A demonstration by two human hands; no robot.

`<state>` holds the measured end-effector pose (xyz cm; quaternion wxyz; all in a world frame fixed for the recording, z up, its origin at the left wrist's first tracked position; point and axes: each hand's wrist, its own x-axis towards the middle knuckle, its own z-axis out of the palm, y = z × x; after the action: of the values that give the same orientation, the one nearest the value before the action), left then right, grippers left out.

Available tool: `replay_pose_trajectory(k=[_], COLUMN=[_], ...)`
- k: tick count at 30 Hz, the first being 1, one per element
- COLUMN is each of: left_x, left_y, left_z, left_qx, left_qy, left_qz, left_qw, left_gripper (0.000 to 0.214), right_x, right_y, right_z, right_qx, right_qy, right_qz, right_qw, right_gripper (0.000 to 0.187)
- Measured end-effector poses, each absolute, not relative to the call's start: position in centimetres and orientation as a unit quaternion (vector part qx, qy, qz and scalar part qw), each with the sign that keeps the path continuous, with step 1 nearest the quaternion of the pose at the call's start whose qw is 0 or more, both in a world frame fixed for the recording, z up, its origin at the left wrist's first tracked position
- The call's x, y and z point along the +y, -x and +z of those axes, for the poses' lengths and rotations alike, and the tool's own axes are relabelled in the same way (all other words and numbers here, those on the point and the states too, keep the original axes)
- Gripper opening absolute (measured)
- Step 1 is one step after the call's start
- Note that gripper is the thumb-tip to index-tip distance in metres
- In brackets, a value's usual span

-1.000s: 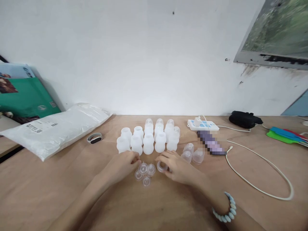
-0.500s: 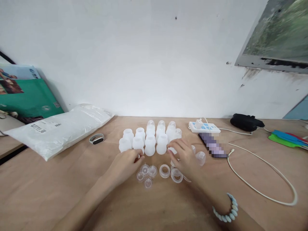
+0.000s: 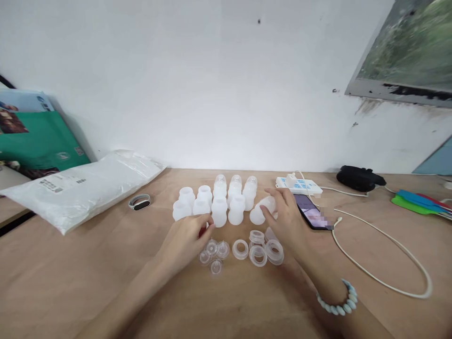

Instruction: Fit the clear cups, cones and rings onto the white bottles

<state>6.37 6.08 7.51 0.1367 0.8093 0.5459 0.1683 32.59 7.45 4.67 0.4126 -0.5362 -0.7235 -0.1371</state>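
Several small white plastic bottles point(image 3: 219, 205) stand in rows at the middle of the wooden table point(image 3: 70, 273). My right hand point(image 3: 287, 221) grips one white bottle point(image 3: 262, 210), tilted on its side at the right end of the rows. My left hand point(image 3: 187, 238) rests curled on the table just in front of the bottles, its fingertips pinched by a bottle; what they hold is hidden. Several clear nipples point(image 3: 213, 254) lie by my left hand. Clear screw rings point(image 3: 259, 249) lie in front of my right hand.
A white plastic bag point(image 3: 84, 188) lies at the left with a wristband point(image 3: 139, 202) beside it. A power strip point(image 3: 298, 184), a phone point(image 3: 312, 212), a white cable point(image 3: 381, 278), a black object point(image 3: 358, 176) and coloured tools point(image 3: 420, 200) sit at the right.
My right hand moved from the rings up and right to the bottles and lifted one onto its side. More rings show on the table. My left hand barely moved.
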Motion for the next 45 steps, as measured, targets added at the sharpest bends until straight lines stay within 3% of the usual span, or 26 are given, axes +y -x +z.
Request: replay_pose_trajectory(k=[3,8,12,17,21,27,33,40,45], left_x=[6.0,5.7,5.1,4.2,3.5,3.3,3.2,3.3,3.7], left_y=[-6.4,-6.5,-6.9,-7.8,-8.3,-8.3,-8.5,-8.4,-8.0], left_z=[7.4,7.2,7.0,6.0,5.3,5.1,5.6,7.5,7.7], left_qx=[0.536,0.5,0.415,0.328,0.338,0.385,0.383,0.36,0.325], left_qy=[-0.815,-0.826,-0.848,-0.889,-0.889,-0.874,-0.846,-0.724,-0.629], left_qz=[0.18,0.243,0.328,0.32,0.307,0.291,0.311,0.246,0.199], left_qw=[0.127,0.095,0.033,0.005,0.033,0.043,0.203,0.534,0.678], left_gripper=[0.024,0.023,0.023,0.046,0.045,0.052,0.052,0.042,0.038], right_x=[7.2,6.3,5.3,4.1,3.5,3.7,3.9,3.5,3.6], right_y=[-33.1,-33.1,-32.2,-30.0,-28.4,-28.2,-28.6,-28.8,-28.9], right_z=[5.1,6.4,7.1,6.8,6.3,5.8,5.5,5.8,5.9], right_qx=[-0.71,-0.634,-0.623,-0.643,-0.642,-0.695,-0.667,-0.698,-0.697], right_qy=[0.53,0.5,0.467,0.442,0.441,0.49,0.481,0.428,0.424], right_qz=[-0.145,-0.172,-0.111,0.033,0.123,0.187,0.27,0.224,0.219], right_qw=[0.441,0.564,0.618,0.625,0.615,0.492,0.5,0.529,0.535], right_gripper=[0.017,0.01,0.004,0.004,0.008,0.021,0.029,0.032,0.032])
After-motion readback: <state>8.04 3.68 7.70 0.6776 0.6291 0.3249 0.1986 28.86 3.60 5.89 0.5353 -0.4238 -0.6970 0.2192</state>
